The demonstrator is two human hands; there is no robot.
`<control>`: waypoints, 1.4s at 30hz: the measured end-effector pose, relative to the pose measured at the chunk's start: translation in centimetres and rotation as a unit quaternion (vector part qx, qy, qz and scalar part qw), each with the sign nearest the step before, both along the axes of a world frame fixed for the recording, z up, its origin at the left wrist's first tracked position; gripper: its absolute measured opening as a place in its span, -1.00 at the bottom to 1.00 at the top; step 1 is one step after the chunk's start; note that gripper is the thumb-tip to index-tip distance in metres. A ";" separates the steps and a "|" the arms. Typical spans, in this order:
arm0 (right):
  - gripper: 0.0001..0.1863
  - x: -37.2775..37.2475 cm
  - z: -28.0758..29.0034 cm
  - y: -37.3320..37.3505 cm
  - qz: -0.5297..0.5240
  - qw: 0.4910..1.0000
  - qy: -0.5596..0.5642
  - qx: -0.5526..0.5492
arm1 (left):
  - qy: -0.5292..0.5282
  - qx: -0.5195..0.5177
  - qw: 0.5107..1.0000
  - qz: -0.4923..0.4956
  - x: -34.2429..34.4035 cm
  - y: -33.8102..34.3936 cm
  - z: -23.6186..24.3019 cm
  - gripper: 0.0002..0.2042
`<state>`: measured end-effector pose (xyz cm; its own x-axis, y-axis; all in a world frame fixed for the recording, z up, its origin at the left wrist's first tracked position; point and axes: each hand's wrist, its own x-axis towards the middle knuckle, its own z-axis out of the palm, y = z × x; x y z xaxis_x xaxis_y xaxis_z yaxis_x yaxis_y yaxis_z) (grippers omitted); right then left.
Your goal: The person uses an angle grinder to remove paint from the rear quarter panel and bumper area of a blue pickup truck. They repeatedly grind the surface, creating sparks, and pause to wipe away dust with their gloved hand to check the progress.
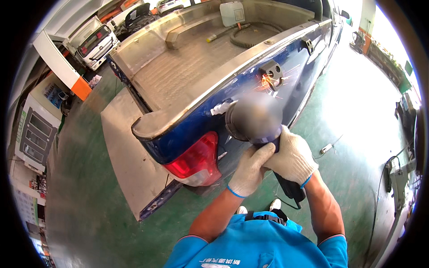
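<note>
Both hands wear off-white knit gloves with blue cuffs. My left hand [250, 170] and my right hand [292, 157] are closed around a dark handheld power tool, apparently an angle grinder [289, 186], whose round front part is blurred. Orange sparks [267, 81] fly just beyond it, beside a black bracket with holes [276, 71] on the blue side panel [241, 87] of a pickup. A pale, scraped-looking patch [221, 108] marks the panel left of the tool. Where the tool touches the metal is hidden behind its blurred head.
The red tail light [192, 163] is at the pickup's rear corner, next to a lowered tailgate [127, 147]. In the bed lie a ribbed hose [243, 43] and a white jug [232, 14]. Farther along is another bracket [308, 45]. A cord with a connector [327, 148] lies on the green floor.
</note>
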<state>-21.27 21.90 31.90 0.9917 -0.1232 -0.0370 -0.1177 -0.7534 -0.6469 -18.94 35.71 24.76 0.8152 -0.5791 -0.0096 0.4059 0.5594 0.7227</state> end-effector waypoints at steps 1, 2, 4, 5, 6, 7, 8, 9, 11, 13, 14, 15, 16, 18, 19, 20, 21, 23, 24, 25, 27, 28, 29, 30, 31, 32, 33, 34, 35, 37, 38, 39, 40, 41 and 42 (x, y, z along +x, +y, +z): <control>-0.21 0.0 -0.5 -0.2 -0.009 1.000 0.020 -0.017 | -0.003 -0.002 1.000 0.010 -0.1 -0.1 -0.1 -0.48; -0.20 0.0 -0.5 -0.1 0.001 1.000 0.006 -0.016 | -0.005 -0.003 1.000 0.021 -0.2 -0.1 -0.2 -0.48; -0.17 0.2 -0.1 0.1 0.018 1.000 -0.021 -0.012 | -0.011 0.000 1.000 0.021 -0.1 0.0 0.0 -0.47; -0.17 0.2 0.0 0.0 0.014 1.000 -0.018 -0.010 | -0.013 0.004 1.000 0.011 0.4 0.3 0.3 -0.47; -0.17 0.3 0.0 -0.1 0.010 1.000 -0.016 -0.008 | -0.016 0.008 1.000 0.002 0.6 0.5 0.5 -0.47; -0.17 0.5 0.2 -0.1 0.010 1.000 -0.015 -0.010 | -0.010 0.008 1.000 0.001 0.6 0.3 0.3 -0.47; -0.17 0.4 0.2 -0.2 0.009 1.000 -0.009 -0.009 | -0.004 0.008 1.000 0.001 0.5 -0.2 -0.1 -0.47; -0.17 0.3 0.0 -0.4 0.009 1.000 -0.003 -0.007 | 0.002 0.007 1.000 0.000 0.4 -0.3 -0.2 -0.47; -0.20 0.1 -0.4 -0.4 -0.003 1.000 0.005 -0.007 | -0.001 0.007 1.000 0.023 -0.1 -0.4 0.2 -0.47; -0.20 0.4 0.2 0.0 0.017 1.000 -0.005 -0.006 | -0.007 0.012 1.000 0.026 -0.1 -0.1 0.4 -0.46; -0.21 0.5 0.4 0.1 0.026 1.000 -0.010 -0.004 | -0.011 0.016 1.000 0.017 0.2 0.2 0.6 -0.46; -0.21 0.4 0.2 -0.1 0.021 1.000 -0.002 0.011 | -0.014 0.021 1.000 0.009 0.4 0.4 0.6 -0.45; -0.21 0.4 0.2 -0.3 0.022 1.000 0.005 0.022 | -0.005 0.028 1.000 0.009 0.2 0.4 0.7 -0.45; -0.21 0.4 -0.1 -0.6 0.027 0.999 0.009 0.037 | 0.014 0.042 0.999 0.012 -0.6 0.0 0.8 -0.44; -0.22 0.1 -0.5 -0.9 0.028 0.999 0.009 0.043 | 0.007 0.049 0.999 0.000 -0.8 0.0 0.1 -0.43; -0.22 -0.2 -0.9 -1.0 0.028 0.998 0.010 0.050 | 0.005 0.051 0.999 -0.005 -0.9 0.2 -0.2 -0.43; -0.30 -0.5 -1.1 -0.9 0.041 0.997 -0.033 0.065 | 0.002 0.054 0.998 -0.009 -0.9 0.4 -0.3 -0.42; -0.27 -0.2 -1.0 -1.1 0.058 0.994 -0.018 0.093 | -0.008 0.062 0.998 -0.018 -1.1 0.9 -0.3 -0.42; -0.25 -0.1 -0.9 -1.1 0.066 0.992 -0.011 0.107 | -0.016 0.065 0.998 -0.020 -1.2 1.3 -0.1 -0.42; -0.26 -0.1 -0.7 -1.2 0.078 0.989 -0.010 0.127 | -0.024 0.067 0.997 -0.021 -1.3 1.6 0.1 -0.42; -0.29 -0.1 -0.4 -1.3 0.104 0.980 -0.007 0.168 | -0.050 0.075 0.996 -0.025 -1.7 2.2 0.9 -0.41; -0.30 -0.1 -0.3 -1.4 0.110 0.969 0.002 0.223 | -0.063 0.072 0.995 -0.023 -2.0 2.3 1.0 -0.40; -0.31 -0.2 -0.4 -1.6 0.116 0.954 0.013 0.276 | -0.091 0.103 0.990 -0.005 -2.2 2.4 0.7 -0.39; -0.32 -0.3 -0.4 -1.5 0.122 0.936 0.024 0.330 | -0.119 0.134 0.984 0.014 -2.5 2.5 0.0 -0.37; -0.35 -0.7 0.2 -1.4 0.106 0.905 0.061 0.408 | -0.144 0.163 0.975 0.034 -2.8 2.4 -0.4 -0.35; -0.34 -0.6 0.1 -1.6 0.098 0.895 0.084 0.427 | -0.160 0.158 0.974 0.034 -3.0 2.3 -0.6 -0.34; -0.34 -0.3 -0.4 -2.2 0.089 0.884 0.107 0.446 | -0.176 0.154 0.972 0.035 -3.2 2.2 -0.6 -0.33; -0.33 0.0 -1.1 -2.8 0.080 0.873 0.129 0.463 | -0.193 0.149 0.969 0.035 -3.3 2.1 -0.8 -0.30; -0.28 -0.1 -2.8 -2.9 0.087 0.810 0.107 0.570 | -0.161 0.141 0.976 0.036 -3.2 2.0 -0.9 -0.27; -0.26 0.2 -3.7 -3.0 0.094 0.779 0.111 0.611 | -0.158 0.115 0.979 0.059 -3.1 1.4 -0.3 -0.27; -0.24 0.3 -3.8 -2.9 0.097 0.762 0.112 0.630 | -0.156 0.103 0.980 0.071 -3.1 1.2 0.1 -0.28; -0.25 0.3 -3.6 -2.7 0.098 0.760 0.109 0.633 | -0.156 0.100 0.979 0.084 -3.2 1.1 0.7 -0.29; -0.25 0.3 -3.3 -2.4 0.097 0.759 0.102 0.635 | -0.156 0.098 0.978 0.097 -3.3 1.1 1.6 -0.30; -0.26 0.3 -3.0 -2.1 0.095 0.758 0.096 0.638 | -0.156 0.095 0.977 0.110 -3.3 1.2 2.0 -0.32; -0.26 0.4 -2.8 -1.9 0.094 0.757 0.089 0.641 | -0.169 0.106 0.973 0.114 -3.0 1.2 1.9 -0.31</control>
<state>-20.88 19.99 29.15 0.9525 0.2695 -0.1421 -0.2579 0.4651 -0.8469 -21.99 36.91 26.66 0.8998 -0.3970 0.1811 0.0084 0.4307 0.9024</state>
